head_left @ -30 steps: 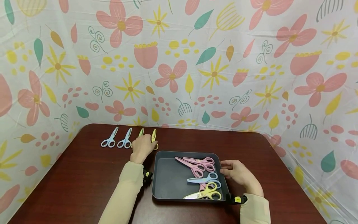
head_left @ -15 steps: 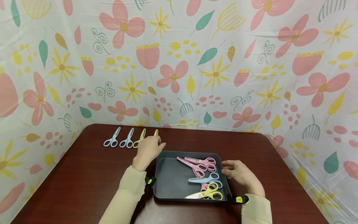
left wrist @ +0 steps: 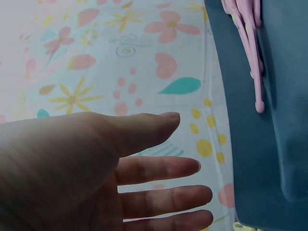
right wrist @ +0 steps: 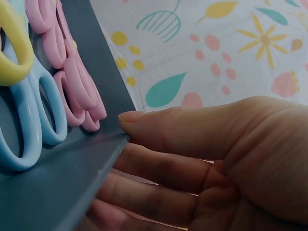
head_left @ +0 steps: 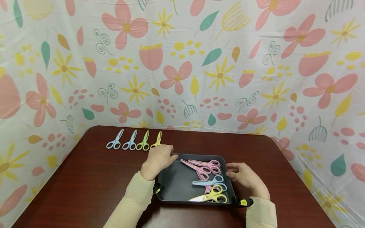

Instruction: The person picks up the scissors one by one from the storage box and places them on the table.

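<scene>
My left hand (head_left: 159, 159) is held over the left back part of the grey tray (head_left: 174, 177), fingers extended, with nothing in it. In the left wrist view, the thumb (left wrist: 149, 130) and fingers lie apart from each other. Just behind that hand, yellow scissors (head_left: 158, 139) lie on the table, handles partly covered. My right hand (head_left: 246, 177) rests against the tray's right wall, its thumb (right wrist: 168, 130) at the rim and its fingers outside. Inside the tray are several pink scissors (head_left: 199, 170), blue scissors (head_left: 209, 182) and yellow scissors (head_left: 206, 198).
Left of the loose yellow scissors stand green scissors (head_left: 144, 139) and two blue pairs, all in a row with blades pointing back. The dark red table (head_left: 85, 183) ends at a flower-patterned cloth (head_left: 182, 63) behind and at both sides.
My left hand has moved right and toward me, away from the row of scissors to above the tray. The green and yellow scissors are more exposed. My right hand stays by the tray.
</scene>
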